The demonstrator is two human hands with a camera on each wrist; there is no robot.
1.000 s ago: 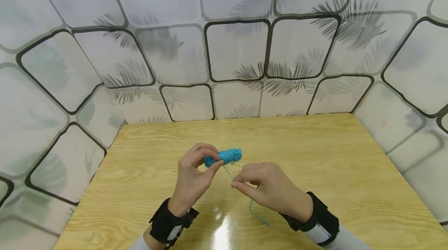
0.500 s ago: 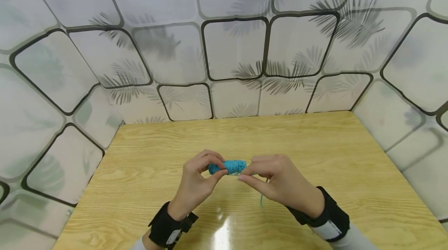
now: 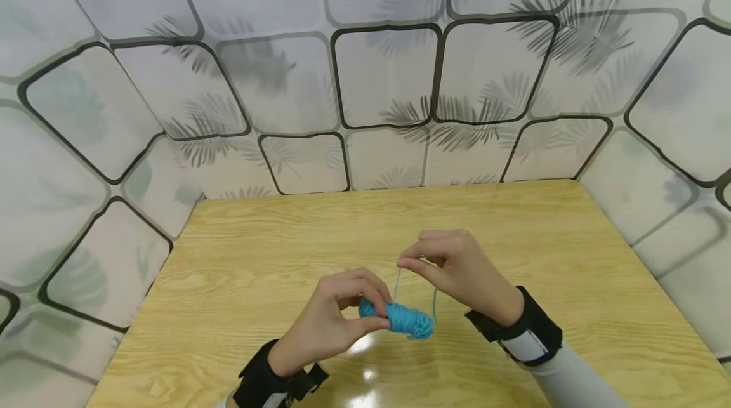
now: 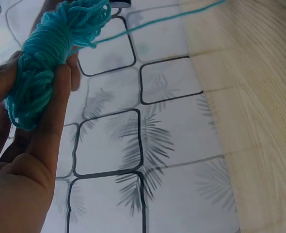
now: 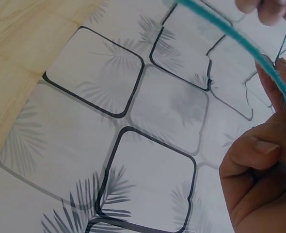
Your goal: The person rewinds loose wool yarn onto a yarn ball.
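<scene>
A small bundle of blue yarn (image 3: 410,320), wound tightly round its middle with loops at both ends, is held in my left hand (image 3: 334,319). In the left wrist view, thumb and fingers grip the yarn bundle (image 4: 46,53) from both sides. My right hand (image 3: 457,268) is above and to the right of it, pinching the loose yarn strand (image 3: 396,284) between thumb and forefinger. That strand runs taut up from the bundle, and its free tail (image 3: 435,306) hangs below the right hand. The right wrist view shows the strand (image 5: 249,46) close up, passing the curled fingers (image 5: 252,155).
A wood-grain table (image 3: 257,236) lies beneath both hands. Behind it and at the sides stand pale walls or curtains (image 3: 388,78) with dark rounded squares and leaf prints. Black straps (image 3: 525,332) circle both wrists.
The left hand and yarn bundle have moved right and nearer the body, the bundle's right end now tilting down. The right hand has risen from beside the bundle to above it, drawing the strand up.
</scene>
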